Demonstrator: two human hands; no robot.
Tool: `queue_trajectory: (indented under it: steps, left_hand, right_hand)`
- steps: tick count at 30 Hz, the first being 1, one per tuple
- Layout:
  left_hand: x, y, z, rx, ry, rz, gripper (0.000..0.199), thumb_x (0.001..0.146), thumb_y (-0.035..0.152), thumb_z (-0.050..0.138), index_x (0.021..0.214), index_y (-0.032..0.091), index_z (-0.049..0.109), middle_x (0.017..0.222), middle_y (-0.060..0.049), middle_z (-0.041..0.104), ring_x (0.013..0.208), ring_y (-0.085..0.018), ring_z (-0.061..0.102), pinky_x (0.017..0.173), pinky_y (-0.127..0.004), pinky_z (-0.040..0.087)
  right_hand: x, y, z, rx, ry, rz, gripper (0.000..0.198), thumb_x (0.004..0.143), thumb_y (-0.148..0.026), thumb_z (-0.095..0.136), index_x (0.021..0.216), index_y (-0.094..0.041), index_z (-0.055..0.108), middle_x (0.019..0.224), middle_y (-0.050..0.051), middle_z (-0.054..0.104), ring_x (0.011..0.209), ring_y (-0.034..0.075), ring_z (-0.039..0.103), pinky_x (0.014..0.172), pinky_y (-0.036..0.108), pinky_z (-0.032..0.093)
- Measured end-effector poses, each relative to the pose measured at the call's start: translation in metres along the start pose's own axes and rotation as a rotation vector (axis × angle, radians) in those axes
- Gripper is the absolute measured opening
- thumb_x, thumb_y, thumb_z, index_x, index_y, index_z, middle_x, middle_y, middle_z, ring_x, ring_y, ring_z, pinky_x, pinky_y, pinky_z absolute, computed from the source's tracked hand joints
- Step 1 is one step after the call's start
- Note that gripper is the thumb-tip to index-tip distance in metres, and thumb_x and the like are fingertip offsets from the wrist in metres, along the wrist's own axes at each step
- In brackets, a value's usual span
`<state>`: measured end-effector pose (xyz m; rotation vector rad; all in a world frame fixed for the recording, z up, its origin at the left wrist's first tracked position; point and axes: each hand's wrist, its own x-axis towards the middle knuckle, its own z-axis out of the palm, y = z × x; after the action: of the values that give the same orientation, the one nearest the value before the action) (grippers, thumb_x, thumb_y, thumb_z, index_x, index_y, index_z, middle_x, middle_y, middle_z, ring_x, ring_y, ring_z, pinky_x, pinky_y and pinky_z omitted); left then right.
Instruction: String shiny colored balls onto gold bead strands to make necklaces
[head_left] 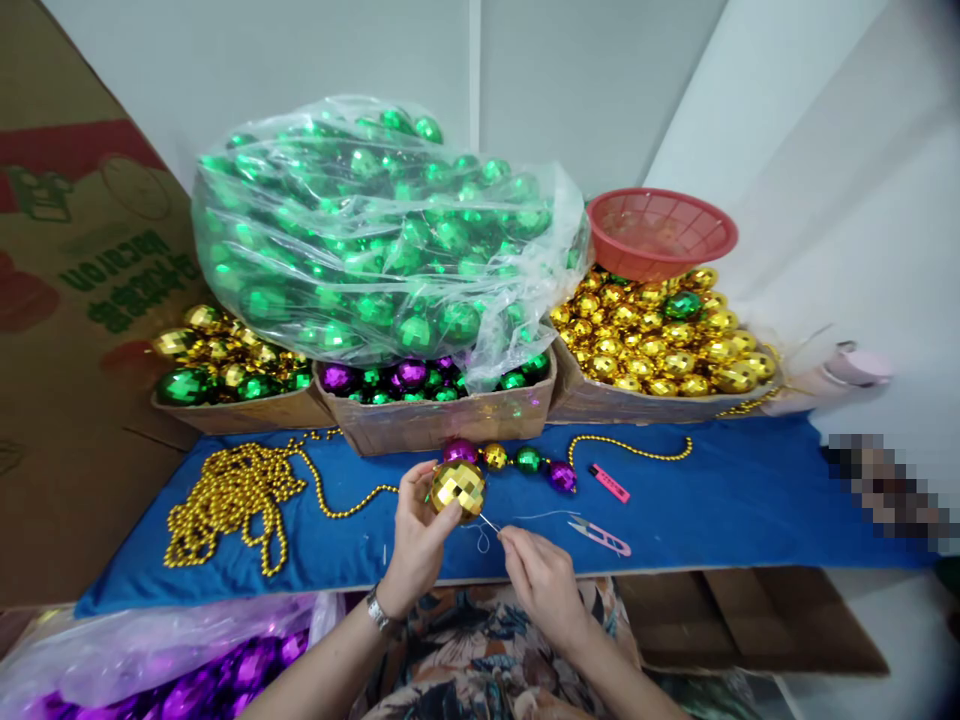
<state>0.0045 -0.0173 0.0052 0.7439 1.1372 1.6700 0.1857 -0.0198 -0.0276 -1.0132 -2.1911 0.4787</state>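
Note:
My left hand is closed around a large gold faceted ball, its thumb on the front by a dark hole. In my right hand a thin metal needle is pinched, its far end at the ball's lower right side. A fine thread loops below the ball. Just behind lie a small gold ball, a green ball and a purple ball in a row, joined to a gold bead chain. Another purple ball is partly hidden by the gold one.
Pink thread snips and a pink lighter lie right on the blue cloth. A heap of gold bead chain lies left. Behind stand cardboard boxes of balls, a bag of green balls and a red basket.

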Motion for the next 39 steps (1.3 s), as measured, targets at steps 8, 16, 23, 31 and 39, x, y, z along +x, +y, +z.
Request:
queue_trajectory:
  steps: [8, 16, 23, 31, 39]
  left_hand:
    - [0.001, -0.001, -0.001, 0.042, 0.032, 0.027, 0.059, 0.069, 0.031, 0.079, 0.120, 0.026, 0.049, 0.115, -0.006, 0.055, 0.101, -0.021, 0.061, 0.080, -0.030, 0.054]
    - [0.031, 0.005, -0.044, 0.543, -0.073, 0.285, 0.068, 0.067, 0.032, 0.080, 0.127, 0.021, 0.050, 0.126, -0.013, 0.055, 0.117, -0.029, 0.056, 0.099, -0.045, 0.048]
    - [0.034, 0.014, -0.051, 0.984, -0.227, 0.632, 0.058, 0.077, 0.022, 0.071, 0.130, 0.024, 0.048, 0.139, -0.014, 0.045, 0.129, -0.029, 0.045, 0.103, -0.050, 0.043]
    - [0.033, 0.015, -0.053, 1.056, -0.274, 0.671, 0.062, 0.080, 0.021, 0.068, 0.135, 0.022, 0.040, 0.140, -0.016, 0.045, 0.130, -0.030, 0.044, 0.104, -0.050, 0.043]
    - [0.036, 0.036, -0.052, 1.173, -0.585, 0.639, 0.061, 0.080, 0.023, 0.069, 0.137, 0.032, 0.047, 0.140, -0.013, 0.042, 0.127, -0.032, 0.043, 0.102, -0.051, 0.042]
  right_hand:
    - [0.003, 0.001, -0.001, -0.062, -0.031, -0.034, 0.022, 0.098, -0.014, 0.037, 0.107, -0.019, 0.057, 0.087, 0.005, 0.070, 0.077, 0.017, 0.066, 0.072, 0.028, 0.049]
    - [0.010, 0.021, -0.044, -0.333, -0.009, -0.064, 0.028, 0.097, -0.014, 0.035, 0.104, -0.018, 0.062, 0.074, 0.004, 0.063, 0.066, 0.016, 0.060, 0.061, 0.027, 0.041]
    - [0.028, 0.013, -0.063, -0.387, 0.046, -0.164, 0.026, 0.098, -0.015, 0.037, 0.106, -0.016, 0.062, 0.072, 0.004, 0.059, 0.065, 0.017, 0.053, 0.064, 0.028, 0.038]
    - [0.034, 0.015, -0.070, -0.479, 0.026, -0.223, 0.026, 0.097, -0.012, 0.039, 0.103, -0.016, 0.065, 0.067, 0.001, 0.054, 0.062, 0.016, 0.046, 0.061, 0.029, 0.032]
    - [0.045, 0.015, -0.069, -0.587, -0.035, -0.286, 0.025, 0.093, -0.010, 0.045, 0.104, -0.019, 0.066, 0.071, 0.003, 0.058, 0.066, 0.016, 0.049, 0.062, 0.030, 0.032]
